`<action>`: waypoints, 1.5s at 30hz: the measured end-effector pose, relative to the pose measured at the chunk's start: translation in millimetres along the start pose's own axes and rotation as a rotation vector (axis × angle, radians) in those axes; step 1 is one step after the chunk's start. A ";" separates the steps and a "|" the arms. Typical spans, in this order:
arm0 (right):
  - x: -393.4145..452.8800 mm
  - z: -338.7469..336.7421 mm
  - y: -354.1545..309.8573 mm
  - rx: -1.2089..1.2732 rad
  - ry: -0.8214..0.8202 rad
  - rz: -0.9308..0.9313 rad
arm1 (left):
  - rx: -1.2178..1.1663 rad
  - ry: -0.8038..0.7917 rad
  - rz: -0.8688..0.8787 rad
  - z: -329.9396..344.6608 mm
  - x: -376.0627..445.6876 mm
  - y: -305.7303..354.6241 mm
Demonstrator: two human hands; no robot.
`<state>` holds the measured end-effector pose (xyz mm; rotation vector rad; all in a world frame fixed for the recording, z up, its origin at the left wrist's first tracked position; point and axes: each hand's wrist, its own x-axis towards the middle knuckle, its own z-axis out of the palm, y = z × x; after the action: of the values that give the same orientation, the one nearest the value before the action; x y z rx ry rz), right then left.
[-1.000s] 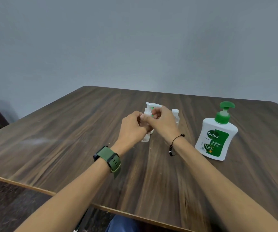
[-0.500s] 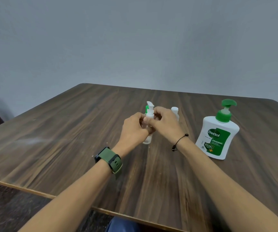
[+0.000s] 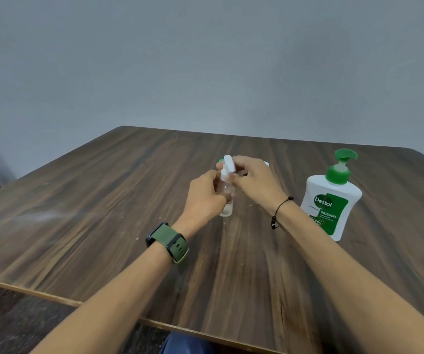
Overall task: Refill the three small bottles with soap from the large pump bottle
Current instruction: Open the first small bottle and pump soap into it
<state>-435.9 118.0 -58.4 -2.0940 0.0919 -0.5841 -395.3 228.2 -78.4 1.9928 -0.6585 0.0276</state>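
Left hand [image 3: 206, 195] wrapped around our small bottle [image 3: 227, 200], mid-worktop [image 3: 103, 213] toward far edge | right hand [image 3: 251, 180] pinching its white cap [image 3: 227, 166] | risk: twisting could tip the bottle if our hold slackens | pump bottle [image 3: 331, 203] upright near right edge, untouched

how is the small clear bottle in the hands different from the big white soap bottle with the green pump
The small clear bottle is slim and see-through with a white pump top; the large white pump bottle is wide, opaque, green-labelled, with a green pump. The small one is gripped by the left hand and right hand; the large one stands untouched. Both are upright.
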 end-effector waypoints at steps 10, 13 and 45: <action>-0.8 1.7 1.7 0.029 0.038 0.061 | -0.005 -0.002 -0.009 0.0 0.6 1.8; 0.9 -4.1 1.8 0.342 0.061 0.077 | 0.014 -0.031 -0.020 0.0 1.9 -0.8; -61.6 -27.2 20.6 -0.910 0.030 -0.296 | -0.105 0.043 -0.029 8.5 -15.2 -3.2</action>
<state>-499.2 102.8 -85.5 -3.0122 0.0705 -0.8552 -408.8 229.0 -89.6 1.8957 -0.5913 0.0180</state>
